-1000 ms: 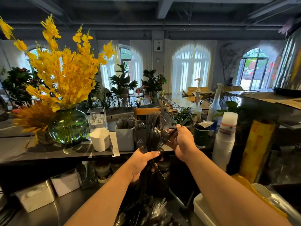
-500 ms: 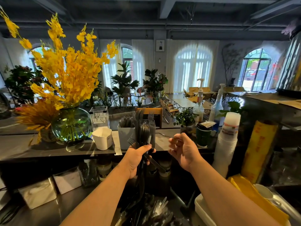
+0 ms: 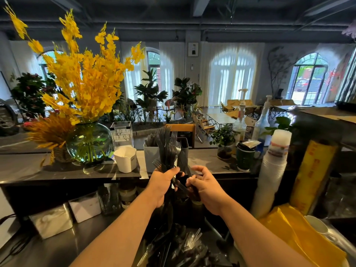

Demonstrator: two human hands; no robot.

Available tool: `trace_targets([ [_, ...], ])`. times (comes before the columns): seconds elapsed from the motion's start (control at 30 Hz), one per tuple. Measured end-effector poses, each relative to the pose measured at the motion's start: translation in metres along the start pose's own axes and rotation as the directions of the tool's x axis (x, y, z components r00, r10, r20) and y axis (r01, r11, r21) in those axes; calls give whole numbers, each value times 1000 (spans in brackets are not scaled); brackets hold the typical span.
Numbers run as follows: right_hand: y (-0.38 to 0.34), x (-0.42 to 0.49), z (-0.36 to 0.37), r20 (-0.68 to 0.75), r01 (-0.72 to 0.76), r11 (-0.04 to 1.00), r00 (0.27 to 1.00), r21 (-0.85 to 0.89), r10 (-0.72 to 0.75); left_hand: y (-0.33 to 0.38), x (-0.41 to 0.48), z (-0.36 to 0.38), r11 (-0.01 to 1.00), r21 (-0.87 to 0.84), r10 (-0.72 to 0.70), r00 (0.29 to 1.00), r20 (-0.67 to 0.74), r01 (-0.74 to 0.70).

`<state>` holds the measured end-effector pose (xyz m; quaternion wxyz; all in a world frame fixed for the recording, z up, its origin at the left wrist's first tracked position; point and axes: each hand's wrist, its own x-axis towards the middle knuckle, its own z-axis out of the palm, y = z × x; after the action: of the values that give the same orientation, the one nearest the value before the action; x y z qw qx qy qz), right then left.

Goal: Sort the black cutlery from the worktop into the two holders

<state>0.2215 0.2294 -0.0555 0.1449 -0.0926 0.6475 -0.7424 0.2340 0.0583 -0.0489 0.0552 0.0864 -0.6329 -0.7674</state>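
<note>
above counter (image 3: 208,160), left hand (image 3: 163,185) grips upright forks (image 3: 167,149); right hand (image 3: 207,187) pinches one handle (image 3: 195,194)

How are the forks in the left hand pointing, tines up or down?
Tines up: the forks fan upward above the left hand, which grips their handles.

Daylit café hall under a dark ceiling (image 3: 173,14)

Arched windows (image 3: 153,59) with white curtains (image 3: 232,79) line the grey wall; potted plants (image 3: 150,93), a slatted table (image 3: 219,118) and yellow chairs (image 3: 234,102) stand beyond.

Right hand (image 3: 207,186) back at the fork bundle (image 3: 168,150), fingertips (image 3: 189,183) on its handles
</note>
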Motion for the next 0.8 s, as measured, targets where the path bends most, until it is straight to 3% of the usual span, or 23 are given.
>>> trace_targets([
  [0.27,7,1,34,-23,-104,995,994,3,104,-1,3,4,999,10,46,996,-79,-45],
  [0.53,10,-5,32,44,29,987,999,-161,-22,4,2,-6,998,52,21,1000,8,-22],
  [0.8,25,-4,14,95,20,993,995,-115,-9,7,12,-25,990,-135,35,999,14,-33],
])
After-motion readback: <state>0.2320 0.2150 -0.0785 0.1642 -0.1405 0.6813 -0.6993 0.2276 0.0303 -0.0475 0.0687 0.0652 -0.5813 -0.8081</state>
